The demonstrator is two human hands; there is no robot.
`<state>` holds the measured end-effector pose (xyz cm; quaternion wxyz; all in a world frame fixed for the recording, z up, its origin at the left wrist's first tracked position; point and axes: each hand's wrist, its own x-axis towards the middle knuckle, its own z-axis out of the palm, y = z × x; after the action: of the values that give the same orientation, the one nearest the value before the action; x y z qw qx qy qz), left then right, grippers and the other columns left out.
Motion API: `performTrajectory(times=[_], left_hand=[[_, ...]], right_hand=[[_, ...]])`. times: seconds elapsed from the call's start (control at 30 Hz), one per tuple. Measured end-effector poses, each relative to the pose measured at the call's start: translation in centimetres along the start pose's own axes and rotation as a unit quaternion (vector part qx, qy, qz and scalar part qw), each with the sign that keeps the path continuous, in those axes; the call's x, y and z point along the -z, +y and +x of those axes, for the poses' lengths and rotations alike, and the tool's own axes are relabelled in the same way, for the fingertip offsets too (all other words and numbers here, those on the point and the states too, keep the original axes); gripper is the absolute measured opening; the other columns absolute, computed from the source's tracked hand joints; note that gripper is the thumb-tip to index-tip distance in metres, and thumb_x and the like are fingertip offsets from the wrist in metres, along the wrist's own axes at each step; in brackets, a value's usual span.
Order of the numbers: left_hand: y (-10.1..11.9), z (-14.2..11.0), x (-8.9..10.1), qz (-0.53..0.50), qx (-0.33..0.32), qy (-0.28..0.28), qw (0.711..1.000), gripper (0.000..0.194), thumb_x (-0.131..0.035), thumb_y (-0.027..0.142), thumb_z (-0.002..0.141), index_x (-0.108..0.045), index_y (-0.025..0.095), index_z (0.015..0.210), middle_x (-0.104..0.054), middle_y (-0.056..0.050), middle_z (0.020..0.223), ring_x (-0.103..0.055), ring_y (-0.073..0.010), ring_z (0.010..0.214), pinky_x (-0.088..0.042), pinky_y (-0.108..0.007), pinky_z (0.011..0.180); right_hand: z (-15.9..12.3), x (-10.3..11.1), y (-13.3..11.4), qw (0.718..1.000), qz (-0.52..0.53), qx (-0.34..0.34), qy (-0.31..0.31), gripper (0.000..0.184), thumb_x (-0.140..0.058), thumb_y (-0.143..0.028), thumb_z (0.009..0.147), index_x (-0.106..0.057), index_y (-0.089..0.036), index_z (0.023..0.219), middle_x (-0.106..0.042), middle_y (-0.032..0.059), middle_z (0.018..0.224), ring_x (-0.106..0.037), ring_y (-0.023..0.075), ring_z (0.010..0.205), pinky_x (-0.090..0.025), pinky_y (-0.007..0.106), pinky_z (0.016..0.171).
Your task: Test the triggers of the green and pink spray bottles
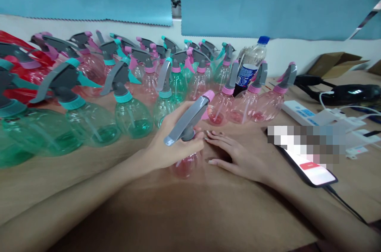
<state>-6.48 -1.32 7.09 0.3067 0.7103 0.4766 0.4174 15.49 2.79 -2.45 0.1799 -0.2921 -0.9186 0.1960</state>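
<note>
A pink spray bottle (pixel 186 164) with a grey trigger head and pink nozzle stands on the table in front of me. My left hand (pixel 172 137) is wrapped round its neck, just below the sprayer head, and hides the collar. To the right of the bottle, my right hand (pixel 235 152) lies flat on the table with its fingers stretched out toward it, holding nothing. Beyond my hands are a green spray bottle (pixel 133 119) with a turquoise collar and a pink spray bottle (pixel 220 107) with a pink collar.
Several more green and pink spray bottles crowd the left and back. A drink bottle with a blue cap (pixel 248 63) stands behind. To the right lie a lit phone (pixel 317 170) on a cable, a power strip (pixel 300 113), black headgear (pixel 351 93) and a cardboard box (pixel 333 63).
</note>
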Motion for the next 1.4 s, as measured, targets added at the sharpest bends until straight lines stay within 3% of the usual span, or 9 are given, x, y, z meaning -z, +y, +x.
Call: performTrajectory(times=[0.3,0.73,1.07,1.23,1.4], left_hand=[[0.1,-0.1,0.1,-0.021,-0.006,-0.003,1.000,0.043,-0.058,0.014,0.070,-0.047,0.026,0.109,-0.057,0.003,0.080,-0.059,-0.0162,0.066,-0.053,-0.028,0.061],[-0.4,-0.2,0.1,0.040,-0.042,0.011,0.998,0.043,-0.057,0.011,0.073,-0.050,0.027,0.113,-0.056,0.007,0.071,-0.054,-0.0131,0.058,-0.049,-0.026,0.060],[-0.3,-0.3,0.1,0.040,-0.030,0.013,0.999,0.042,-0.057,0.014,0.072,-0.050,0.028,0.111,-0.057,0.004,0.078,-0.055,-0.0144,0.060,-0.050,-0.028,0.062],[0.0,-0.3,0.2,0.045,-0.029,0.009,0.999,0.041,-0.056,0.015,0.072,-0.048,0.027,0.110,-0.054,0.006,0.070,-0.053,-0.0151,0.060,-0.049,-0.029,0.064],[0.7,-0.2,0.5,0.053,-0.025,0.013,0.998,0.031,-0.054,0.014,0.067,-0.046,0.027,0.094,-0.052,0.006,0.068,-0.050,-0.0148,0.056,-0.046,-0.029,0.060]], right_hand=[[0.0,0.0,-0.1,1.000,0.010,0.002,0.011,0.064,-0.056,-0.048,0.088,-0.036,-0.026,0.145,-0.045,0.0095,0.146,-0.038,0.0276,0.136,-0.032,0.055,0.111],[0.0,0.1,-0.1,1.000,0.002,0.004,0.004,0.062,-0.054,-0.049,0.089,-0.038,-0.022,0.144,-0.043,0.0108,0.147,-0.037,0.0261,0.137,-0.033,0.053,0.111],[0.0,0.1,-0.2,1.000,0.008,0.005,0.011,0.063,-0.056,-0.048,0.088,-0.037,-0.026,0.144,-0.045,0.0099,0.146,-0.040,0.0273,0.135,-0.034,0.054,0.110],[0.0,0.0,-0.1,1.000,0.013,0.005,0.016,0.064,-0.057,-0.048,0.088,-0.036,-0.027,0.145,-0.045,0.0091,0.146,-0.039,0.0277,0.135,-0.034,0.054,0.110],[0.0,0.2,-0.3,1.000,0.011,-0.003,0.003,0.063,-0.055,-0.049,0.089,-0.038,-0.024,0.144,-0.043,0.0107,0.147,-0.037,0.0272,0.137,-0.033,0.054,0.111]])
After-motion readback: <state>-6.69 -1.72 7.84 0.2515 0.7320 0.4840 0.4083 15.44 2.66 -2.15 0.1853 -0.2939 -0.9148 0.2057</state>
